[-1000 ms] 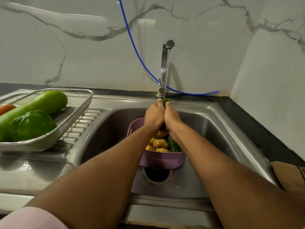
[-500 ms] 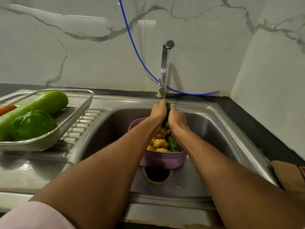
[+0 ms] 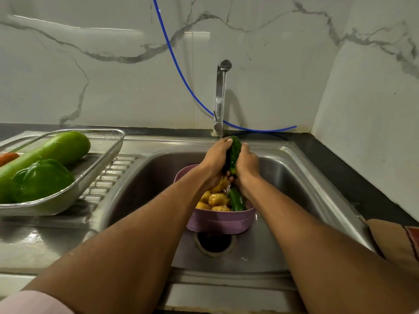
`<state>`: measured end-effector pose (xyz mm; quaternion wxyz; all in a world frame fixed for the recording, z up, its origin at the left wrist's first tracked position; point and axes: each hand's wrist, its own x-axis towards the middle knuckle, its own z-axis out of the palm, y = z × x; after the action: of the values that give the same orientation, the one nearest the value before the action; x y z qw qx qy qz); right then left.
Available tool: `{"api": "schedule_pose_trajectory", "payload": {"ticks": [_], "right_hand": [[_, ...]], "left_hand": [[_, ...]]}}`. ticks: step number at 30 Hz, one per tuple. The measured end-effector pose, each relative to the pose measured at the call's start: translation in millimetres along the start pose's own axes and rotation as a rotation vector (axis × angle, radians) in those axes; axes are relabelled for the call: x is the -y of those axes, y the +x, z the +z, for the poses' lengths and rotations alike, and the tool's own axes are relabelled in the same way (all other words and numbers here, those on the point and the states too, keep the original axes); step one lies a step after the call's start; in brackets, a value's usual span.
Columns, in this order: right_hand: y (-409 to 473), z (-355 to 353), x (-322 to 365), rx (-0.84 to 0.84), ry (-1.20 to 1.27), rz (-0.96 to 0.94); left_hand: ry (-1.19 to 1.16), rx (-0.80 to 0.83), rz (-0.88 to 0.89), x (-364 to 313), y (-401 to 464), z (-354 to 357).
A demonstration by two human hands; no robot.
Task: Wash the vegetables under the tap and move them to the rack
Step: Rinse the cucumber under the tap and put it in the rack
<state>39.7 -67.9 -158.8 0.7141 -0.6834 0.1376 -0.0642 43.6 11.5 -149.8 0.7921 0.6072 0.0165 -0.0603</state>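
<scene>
Sink: the stainless steel sink basin fills the middle of the view, water running into it.
Rack: the wire mesh draining rack sits on the drainboard to the left, well apart from the hands, already carrying a long pale green gourd, a green bell pepper and the tip of an orange carrot.
Basket: the purple plastic perforated basket stands over the drain, with yellow potatoes and a second dark green cucumber inside, unwashed I'd say.
Tap: the slim chrome tap pours a thin stream straight onto the hands.
Cucumber in hand: the dark green bumpy cucumber stands nearly upright under the stream, above the basket.
Left hand: the left hand wraps its curled fingers round the cucumber's left side.
Right hand: the right hand curls round the right side, thumb up near the tip.
Change: a second ago only the tip peeked out; now the hands have slid down and far more of it shows. That's a scrubbing stroke!
Meaning: rinse well under way; the carry across to the rack looks close.
</scene>
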Motion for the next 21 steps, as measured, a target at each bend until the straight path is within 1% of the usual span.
{"api": "schedule_pose_trajectory", "payload": {"ticks": [2, 4, 6, 8, 10, 12, 14, 17, 21], "right_hand": [[1.7, -0.7, -2.7, 0.016, -0.029, 0.011], [4.0, 0.8, -3.5, -0.002, -0.065, -0.006], [3.6, 2.4, -1.8, -0.015, -0.138, -0.071], [0.5, 5.0, -1.9, 0.013, -0.236, -0.163], [-1.3, 9.0, -4.4, 0.051, -0.298, -0.222], [-1.0, 12.9, -6.5, 0.066, -0.320, -0.227], [1.5, 16.6, -9.1, 0.068, -0.355, -0.213], [5.2, 22.8, -14.4, 0.049, -0.450, -0.233], [8.6, 25.6, -15.8, 0.095, -0.373, -0.256]], "left_hand": [[0.023, -0.009, -0.007, 0.9, -1.0, 1.0], [-0.009, -0.059, -0.035, 1.8, 1.3, 4.5], [-0.034, -0.154, -0.067, 2.1, 3.1, 8.7], [-0.045, -0.240, -0.089, 3.4, 8.1, 7.6], [-0.088, -0.287, -0.121, 2.7, 9.4, 2.0], [-0.128, -0.301, -0.157, 0.8, 7.9, -1.2], [-0.078, -0.316, -0.170, -1.4, 4.2, 0.7], [-0.021, -0.317, -0.145, 1.4, 0.5, 2.3], [-0.105, -0.232, -0.179, 7.7, -4.0, -2.7]]}}
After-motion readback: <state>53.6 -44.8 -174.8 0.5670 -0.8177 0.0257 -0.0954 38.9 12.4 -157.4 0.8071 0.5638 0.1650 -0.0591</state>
